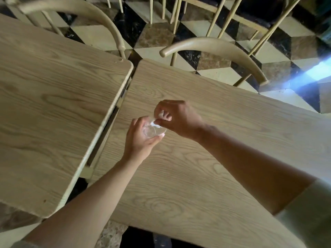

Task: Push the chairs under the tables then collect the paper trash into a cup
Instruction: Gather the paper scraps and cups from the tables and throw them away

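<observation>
My left hand (pixel 140 138) grips a clear plastic cup (pixel 151 131) from the left and holds it over the right wooden table (pixel 206 167). Directly above the cup's rim, my right hand (pixel 176 117) pinches a small piece of white paper trash (pixel 154 123) between its fingertips; the paper touches or overlaps the rim. More white paper shows inside the curled fingers of that hand. Two light wooden chairs with curved backs (pixel 215 45) (pixel 75 9) stand tucked in at the far sides of the tables.
A second wooden table (pixel 53 104) stands to the left, with a narrow gap between the two. Beyond the tables are a black, brown and cream tiled floor (pixel 154 34) and more chair legs at the top. A bright patch of light lies on the floor at right.
</observation>
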Action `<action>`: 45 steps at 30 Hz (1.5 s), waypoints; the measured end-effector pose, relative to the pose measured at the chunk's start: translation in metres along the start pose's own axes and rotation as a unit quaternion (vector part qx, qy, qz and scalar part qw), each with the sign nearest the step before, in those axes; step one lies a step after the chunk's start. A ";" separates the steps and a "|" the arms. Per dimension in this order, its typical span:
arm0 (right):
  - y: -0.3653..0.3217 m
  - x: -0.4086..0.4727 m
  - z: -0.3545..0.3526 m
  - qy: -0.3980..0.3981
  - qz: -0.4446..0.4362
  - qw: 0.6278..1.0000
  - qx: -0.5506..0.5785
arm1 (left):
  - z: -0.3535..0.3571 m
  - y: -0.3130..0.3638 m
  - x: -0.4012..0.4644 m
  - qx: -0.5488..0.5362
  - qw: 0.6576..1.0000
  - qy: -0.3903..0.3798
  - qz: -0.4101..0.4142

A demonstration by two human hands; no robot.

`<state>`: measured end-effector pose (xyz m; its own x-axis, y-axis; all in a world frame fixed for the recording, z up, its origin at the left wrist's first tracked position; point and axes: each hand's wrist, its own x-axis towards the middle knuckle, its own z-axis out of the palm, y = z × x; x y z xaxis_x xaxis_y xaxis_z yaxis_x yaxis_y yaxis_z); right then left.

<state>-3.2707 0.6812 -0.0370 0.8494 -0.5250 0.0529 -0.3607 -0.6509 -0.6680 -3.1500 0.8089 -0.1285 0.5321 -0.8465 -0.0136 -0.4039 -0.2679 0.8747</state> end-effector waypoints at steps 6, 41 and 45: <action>-0.059 0.017 0.026 -0.126 -0.004 0.986 -0.110 | -0.046 -0.009 -0.022 -0.006 0.999 0.025 -0.037; -0.521 0.334 0.434 -0.239 -0.097 0.962 0.084 | -0.644 -0.256 -0.154 -0.003 0.901 0.335 -0.275; -0.501 0.413 0.449 -0.181 -0.008 0.983 -0.002 | -0.710 -0.293 -0.092 -0.011 0.918 0.294 -0.265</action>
<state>-2.5661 1.0370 -0.0135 0.9360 -0.2860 -0.2054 -0.3477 -0.6591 -0.6668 -2.5522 1.2918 -0.0401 0.9619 -0.2043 -0.1815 0.0388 -0.5555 0.8306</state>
